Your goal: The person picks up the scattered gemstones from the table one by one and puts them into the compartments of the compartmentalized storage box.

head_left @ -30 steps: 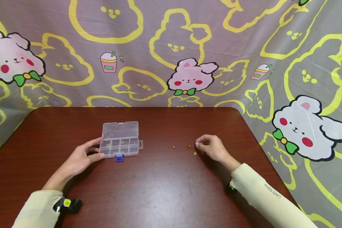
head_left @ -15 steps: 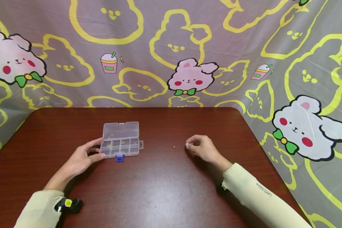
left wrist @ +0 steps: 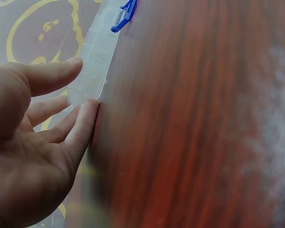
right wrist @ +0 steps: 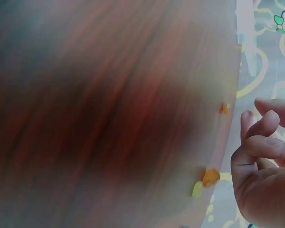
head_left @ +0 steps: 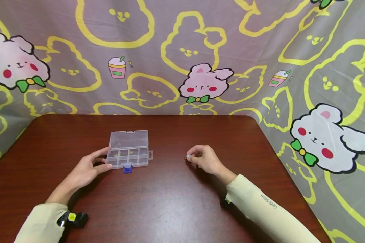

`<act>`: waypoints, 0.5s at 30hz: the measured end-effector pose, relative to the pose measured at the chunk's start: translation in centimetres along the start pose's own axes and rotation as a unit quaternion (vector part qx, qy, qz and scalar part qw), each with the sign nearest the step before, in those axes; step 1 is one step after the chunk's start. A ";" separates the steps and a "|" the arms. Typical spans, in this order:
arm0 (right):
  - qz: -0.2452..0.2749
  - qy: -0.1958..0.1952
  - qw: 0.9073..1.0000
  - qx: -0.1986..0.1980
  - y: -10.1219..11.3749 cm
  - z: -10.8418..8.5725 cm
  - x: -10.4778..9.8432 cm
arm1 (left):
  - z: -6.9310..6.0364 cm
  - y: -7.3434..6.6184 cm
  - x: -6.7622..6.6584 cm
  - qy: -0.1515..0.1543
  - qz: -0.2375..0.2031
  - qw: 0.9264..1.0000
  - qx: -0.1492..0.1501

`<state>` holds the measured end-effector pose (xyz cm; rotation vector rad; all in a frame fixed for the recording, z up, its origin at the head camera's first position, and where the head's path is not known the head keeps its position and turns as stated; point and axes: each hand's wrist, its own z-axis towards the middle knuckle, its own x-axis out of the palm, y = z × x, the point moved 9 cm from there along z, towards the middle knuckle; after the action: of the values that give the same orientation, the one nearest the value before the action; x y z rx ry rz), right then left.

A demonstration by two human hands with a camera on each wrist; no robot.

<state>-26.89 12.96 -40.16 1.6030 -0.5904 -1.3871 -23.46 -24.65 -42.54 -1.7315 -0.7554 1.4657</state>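
Note:
A clear plastic compartment box (head_left: 129, 139) stands on the table with its lid raised and its blue latch (head_left: 127, 169) facing front. My left hand (head_left: 86, 168) holds its left end between thumb and fingers. A few small yellowish pieces (head_left: 116, 155) lie in its rear compartments. My right hand (head_left: 206, 160) pinches a small whitish bead (head_left: 188, 156) between thumb and index finger. Right beside those fingertips is a small orange-brown piece (head_left: 185, 158). In the right wrist view, an amber piece (right wrist: 211, 177) and a yellow-green piece (right wrist: 197, 189) lie on the table; my hand hides them in the head view.
The brown wooden table (head_left: 158, 202) reaches back to a grey curtain (head_left: 158, 57) with yellow cartoon outlines, which also hangs along the right side. A clear hanging tab (head_left: 151, 155) sticks out from the box's right end.
My right hand has moved left with the whitish bead, past the amber and yellow-green pieces, to the orange-brown one. My left hand and the box have stayed in place.

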 end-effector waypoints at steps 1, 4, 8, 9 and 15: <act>0.000 0.002 1.000 -0.004 0.2 0.1 0.2 | 0.0 -0.1 0.0 -0.001 -0.001 1.000 0.002; 0.004 0.006 1.000 -0.010 0.7 0.3 0.9 | -0.1 -0.2 -0.1 -0.005 -0.002 1.000 0.009; 0.005 0.013 1.000 -0.016 1.1 0.8 1.7 | -0.1 -0.1 -0.1 -0.008 0.003 1.000 0.010; 0.003 0.014 1.000 -0.017 1.2 0.9 1.9 | -0.1 -0.1 -0.1 -0.007 0.004 1.000 0.009; -0.001 0.017 1.000 -0.013 1.6 1.7 3.0 | 0.0 0.1 -0.1 -0.006 0.001 1.000 0.008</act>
<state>-27.38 9.17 -40.23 1.6039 -0.5488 -1.3624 -23.49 -24.81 -42.54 -1.7141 -0.7468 1.4801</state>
